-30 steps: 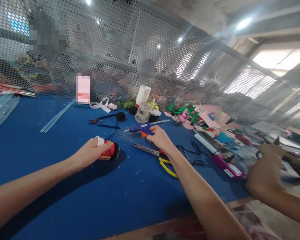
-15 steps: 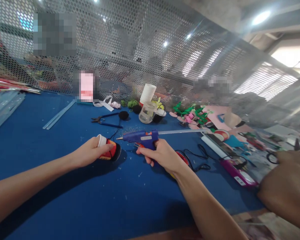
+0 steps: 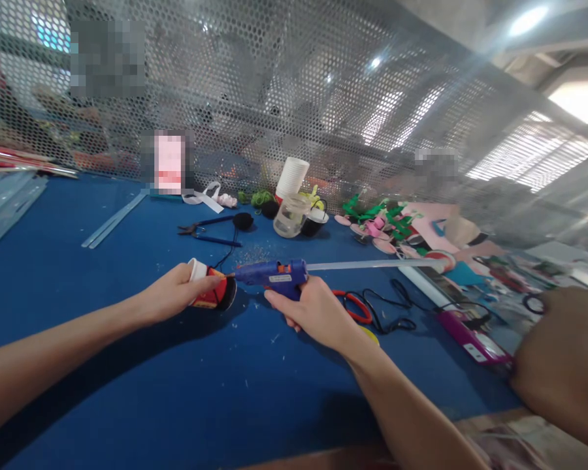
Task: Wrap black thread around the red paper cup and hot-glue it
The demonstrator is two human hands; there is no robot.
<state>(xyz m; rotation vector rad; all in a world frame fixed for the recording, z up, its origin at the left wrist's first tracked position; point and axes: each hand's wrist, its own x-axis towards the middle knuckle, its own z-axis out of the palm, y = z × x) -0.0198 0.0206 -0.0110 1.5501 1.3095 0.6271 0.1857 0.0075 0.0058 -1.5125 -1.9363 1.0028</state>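
Head view, centre of frame: the left hand (image 3: 176,297) closes around a small red cup (image 3: 214,294) lying on the blue table (image 3: 127,365). The right hand (image 3: 316,312) is wrapped round the handle of the glue gun (image 3: 274,274), whose nozzle touches the cup. The gun looks light and rigid, best held by the handle. The cup looks thin and crushable.

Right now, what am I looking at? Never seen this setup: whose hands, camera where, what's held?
No machine: one person's bare hands, filmed by a camera on their head, looking forward and down. The left hand holds a small red, white and black craft piece on the blue table; the right hand grips a blue glue gun, nozzle at that piece. Further back lie pliers, a clear jar, a white cup and felt scraps. A co-worker's hand shows at far right.
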